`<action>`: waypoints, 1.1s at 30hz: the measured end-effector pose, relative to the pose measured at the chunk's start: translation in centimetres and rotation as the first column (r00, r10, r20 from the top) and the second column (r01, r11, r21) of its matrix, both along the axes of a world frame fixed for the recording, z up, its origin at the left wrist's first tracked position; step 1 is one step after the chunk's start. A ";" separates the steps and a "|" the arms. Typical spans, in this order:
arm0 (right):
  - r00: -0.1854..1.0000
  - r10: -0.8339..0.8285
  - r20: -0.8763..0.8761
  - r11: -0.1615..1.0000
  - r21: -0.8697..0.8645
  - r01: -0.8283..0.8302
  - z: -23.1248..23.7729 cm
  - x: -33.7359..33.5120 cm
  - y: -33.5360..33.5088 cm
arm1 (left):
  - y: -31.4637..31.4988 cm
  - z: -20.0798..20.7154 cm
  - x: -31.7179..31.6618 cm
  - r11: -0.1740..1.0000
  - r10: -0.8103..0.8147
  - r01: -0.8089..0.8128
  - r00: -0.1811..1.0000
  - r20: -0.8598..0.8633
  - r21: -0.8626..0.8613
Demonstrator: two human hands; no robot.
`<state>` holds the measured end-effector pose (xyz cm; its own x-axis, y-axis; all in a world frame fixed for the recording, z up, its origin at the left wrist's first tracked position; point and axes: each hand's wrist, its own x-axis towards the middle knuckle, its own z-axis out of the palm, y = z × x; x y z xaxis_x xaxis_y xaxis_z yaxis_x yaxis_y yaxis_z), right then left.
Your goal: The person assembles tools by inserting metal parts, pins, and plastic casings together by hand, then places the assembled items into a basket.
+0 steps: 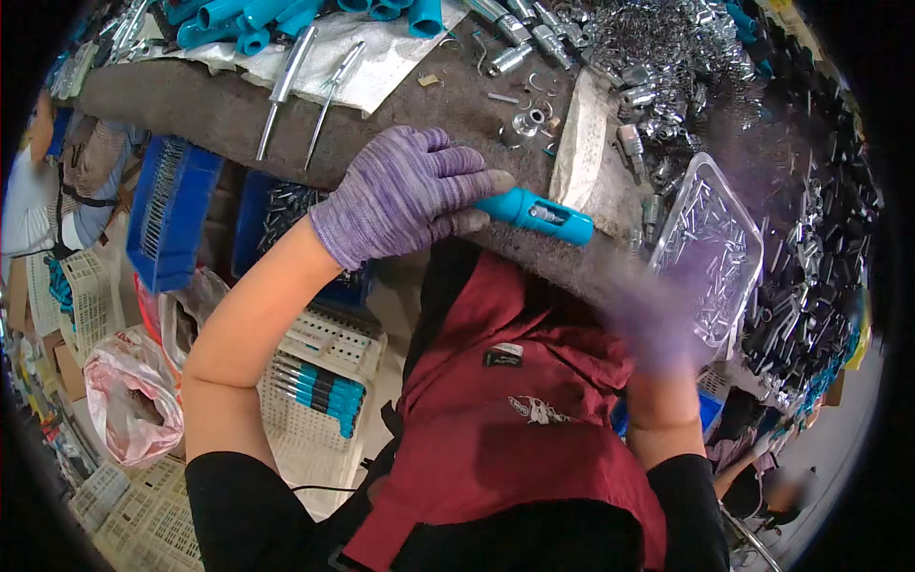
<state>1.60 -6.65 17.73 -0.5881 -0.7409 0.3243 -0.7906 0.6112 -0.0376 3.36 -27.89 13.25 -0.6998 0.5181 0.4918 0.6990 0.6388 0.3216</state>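
Observation:
My left hand (405, 198), in a purple knit glove, is closed around a teal tubular tool housing (555, 218) above the edge of the workbench. A slot in the side of the housing shows a metal part inside; its other end is hidden by my fingers. To the right, my right hand (658, 310), in the same kind of glove, is smeared by motion. It is nearest to a clear plastic tray (703, 164) of small metal pins (713, 250), partly over its near side. Whether it holds anything does not show.
Two slim metal-shafted tools (286, 91) lie on the bench (191, 103), with teal housings (253, 19) behind them. Springs and metal parts (686, 57) heap up at the right. Below stand blue bins (172, 214) and a cream crate (303, 429) of teal-handled tools. Other people are at both sides.

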 end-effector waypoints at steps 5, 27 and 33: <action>0.994 0.105 0.016 0.988 -0.113 -0.102 -1.7 -1.6 -0.4 | -0.3 0.3 -0.6 0.987 0.023 -0.024 1.000 -0.011 -0.157; 0.846 0.250 0.471 0.949 0.056 -0.312 3.5 1.5 7.9 | 6.1 6.1 4.9 0.971 -0.177 -0.059 0.477 0.861 0.232; 0.846 0.153 0.511 0.982 0.015 -0.187 0.8 6.1 13.4 | 11.9 5.7 6.2 0.975 -0.116 0.221 0.508 0.854 0.001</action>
